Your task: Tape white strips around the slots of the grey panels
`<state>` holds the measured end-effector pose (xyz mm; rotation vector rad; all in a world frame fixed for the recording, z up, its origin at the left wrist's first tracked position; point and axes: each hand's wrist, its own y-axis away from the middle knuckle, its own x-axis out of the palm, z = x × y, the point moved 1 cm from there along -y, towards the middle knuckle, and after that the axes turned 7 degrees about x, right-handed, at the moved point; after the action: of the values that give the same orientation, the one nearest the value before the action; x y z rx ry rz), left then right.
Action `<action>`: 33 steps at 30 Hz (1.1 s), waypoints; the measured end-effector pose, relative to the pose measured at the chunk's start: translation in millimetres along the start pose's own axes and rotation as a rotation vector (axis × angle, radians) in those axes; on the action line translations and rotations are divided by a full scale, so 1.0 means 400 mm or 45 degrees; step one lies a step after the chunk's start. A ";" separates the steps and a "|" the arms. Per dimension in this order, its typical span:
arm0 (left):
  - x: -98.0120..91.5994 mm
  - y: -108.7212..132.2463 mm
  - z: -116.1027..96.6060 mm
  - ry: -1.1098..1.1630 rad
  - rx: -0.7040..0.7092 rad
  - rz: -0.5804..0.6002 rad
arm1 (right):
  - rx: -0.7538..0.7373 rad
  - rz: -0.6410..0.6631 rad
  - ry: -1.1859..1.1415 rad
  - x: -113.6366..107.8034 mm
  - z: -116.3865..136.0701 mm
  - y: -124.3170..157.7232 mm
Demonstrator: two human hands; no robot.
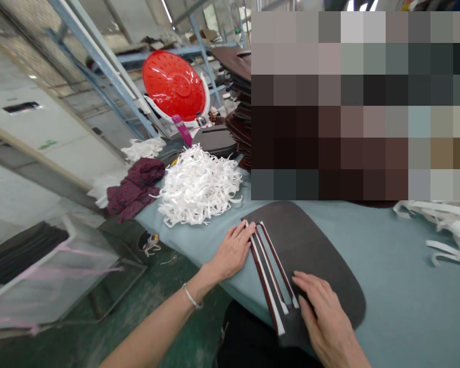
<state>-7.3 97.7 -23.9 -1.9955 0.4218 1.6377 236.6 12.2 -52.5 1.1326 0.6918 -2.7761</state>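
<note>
A dark brown leather piece (pixel 314 250) lies on the grey-blue table (pixel 406 286), with white and maroon strips (pixel 270 271) running along its left edge. My left hand (pixel 232 251) rests flat beside the strips, fingers stretched out and touching the upper ends of them. Lower down, my right hand (pixel 325 317) lies flat on the leather piece, fingers extended toward the strips' lower ends. Neither hand holds anything.
A heap of white strips (pixel 199 186) sits on the table's far left, next to a maroon cloth (pixel 136 186). Behind it are a red round fan (pixel 174 84), a pink bottle (pixel 182 129) and stacked dark leather pieces (pixel 239 117). More white strips (pixel 444 225) lie at right.
</note>
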 end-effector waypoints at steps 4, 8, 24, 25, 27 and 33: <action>0.008 -0.022 0.016 0.026 -0.164 -0.239 | -0.103 -0.008 0.156 0.019 -0.014 0.019; 0.007 0.001 -0.040 0.290 -0.086 -0.328 | -0.055 0.033 0.068 0.039 0.007 0.015; -0.007 0.032 -0.100 0.537 -0.155 -0.236 | 0.361 0.327 -0.296 0.110 0.082 -0.186; -0.006 0.032 -0.100 0.534 -0.159 -0.240 | 0.288 0.308 -0.208 0.111 0.087 -0.188; -0.002 0.032 -0.098 0.523 -0.156 -0.239 | 0.169 0.261 -0.116 0.111 0.088 -0.186; -0.005 0.037 -0.100 0.427 -0.143 -0.188 | -0.238 0.062 0.162 0.065 0.098 -0.107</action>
<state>16.7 62.6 -19.5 -2.3349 0.2984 1.2651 182.7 36.5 -29.2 1.2763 0.9011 -2.5532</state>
